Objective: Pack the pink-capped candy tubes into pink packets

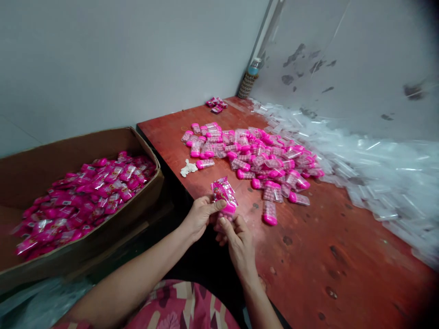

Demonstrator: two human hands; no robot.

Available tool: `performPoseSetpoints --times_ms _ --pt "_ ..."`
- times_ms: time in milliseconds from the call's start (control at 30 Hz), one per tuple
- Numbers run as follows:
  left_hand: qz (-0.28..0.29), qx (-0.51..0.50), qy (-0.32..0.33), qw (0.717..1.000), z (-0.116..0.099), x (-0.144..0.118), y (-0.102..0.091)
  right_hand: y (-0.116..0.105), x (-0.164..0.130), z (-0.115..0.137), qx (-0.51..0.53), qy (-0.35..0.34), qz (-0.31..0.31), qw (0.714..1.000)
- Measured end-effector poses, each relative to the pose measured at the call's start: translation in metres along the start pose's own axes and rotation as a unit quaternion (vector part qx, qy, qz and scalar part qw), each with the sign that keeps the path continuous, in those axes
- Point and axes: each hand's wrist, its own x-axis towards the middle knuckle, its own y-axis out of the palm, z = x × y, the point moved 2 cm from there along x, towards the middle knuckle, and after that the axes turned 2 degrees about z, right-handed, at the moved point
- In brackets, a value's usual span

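Close in front of me, at the table's near edge, my left hand (201, 215) pinches a shiny pink printed wrapper (223, 188) between thumb and fingers. My right hand (241, 242) grips a small clear candy container (227, 211) with a bright pink cap, its thumb pressed on the front. Container and wrapper meet between the two hands; whether one is inside the other I cannot tell. The fingers hide the container's lower part. Beyond my hands lies a heap of similar pink-capped containers (254, 151) full of pale pink balls.
A cardboard box (159, 176) at the left holds many pink wrapped packs (89, 196). Along the right of the red table (308, 256) spreads a pile of clear plastic pieces (380, 178). A crumpled white scrap (188, 168), several pink packs (216, 104) and a bottle (254, 66) stand farther back.
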Motion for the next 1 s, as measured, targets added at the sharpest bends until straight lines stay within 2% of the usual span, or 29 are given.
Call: performPoseSetpoints --times_ms 167,367,533,600,733,800,900,1000 --pt "-0.001 0.042 -0.025 0.999 -0.001 0.001 0.001 -0.001 -0.001 -0.001 -0.025 -0.023 -0.023 0.999" --pt "0.054 0.093 -0.033 0.994 -0.013 0.001 0.003 0.0 0.002 -0.005 0.099 0.032 0.075 0.992" --pt "0.044 0.117 -0.036 0.991 -0.01 0.002 0.002 -0.005 0.003 -0.001 -0.003 -0.018 0.013 1.0" --pt "0.044 0.112 -0.037 0.992 -0.009 0.001 0.002 -0.006 0.004 -0.001 -0.011 -0.023 0.023 0.999" --pt "0.071 0.154 -0.016 0.985 -0.013 -0.003 0.003 -0.007 0.008 -0.005 0.089 0.021 0.093 0.991" --pt "0.085 0.185 -0.01 0.979 -0.016 -0.004 0.003 -0.006 0.009 -0.007 0.132 0.041 0.107 0.985" --pt "0.088 0.186 -0.025 0.978 -0.016 -0.004 0.0 -0.005 0.008 -0.004 0.124 0.025 0.067 0.99" --pt "0.047 0.125 -0.031 0.991 -0.014 -0.003 -0.004 -0.004 0.002 0.001 0.127 -0.003 0.028 0.992"
